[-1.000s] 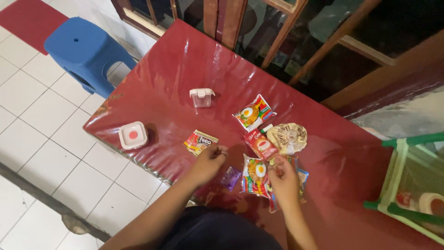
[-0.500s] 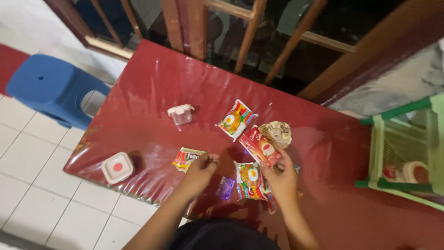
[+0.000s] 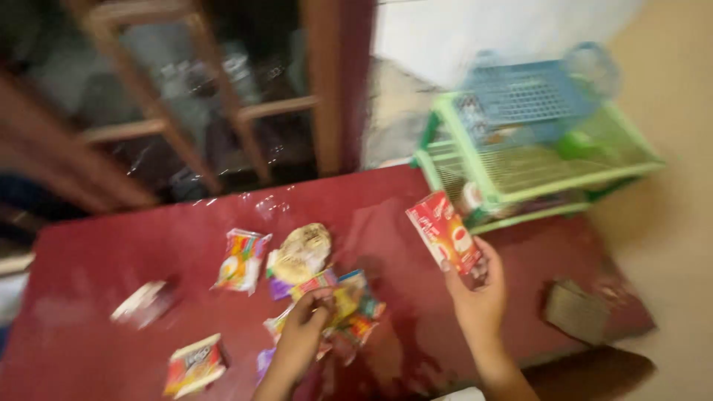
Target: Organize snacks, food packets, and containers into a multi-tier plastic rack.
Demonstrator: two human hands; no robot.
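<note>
Left hand [image 3: 303, 336] presses down at six o'clock, fingers curled onto the heap of snack packets [image 3: 343, 301] on the red table [image 3: 111, 252]. Right hand [image 3: 479, 297] at four o'clock, fingers pinching a red packet [image 3: 444, 234] aloft; green cage [image 3: 535, 160] behind at two o'clock.

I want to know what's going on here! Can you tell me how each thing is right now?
right hand: holds the red packet, lifted.
red packet: tilted, off the table.
left hand: on the pile of packets.
pile of packets: overlapping, flat on the table.
pale round packet: lying flat.
green wire cage: upright at the table's far end.
</note>
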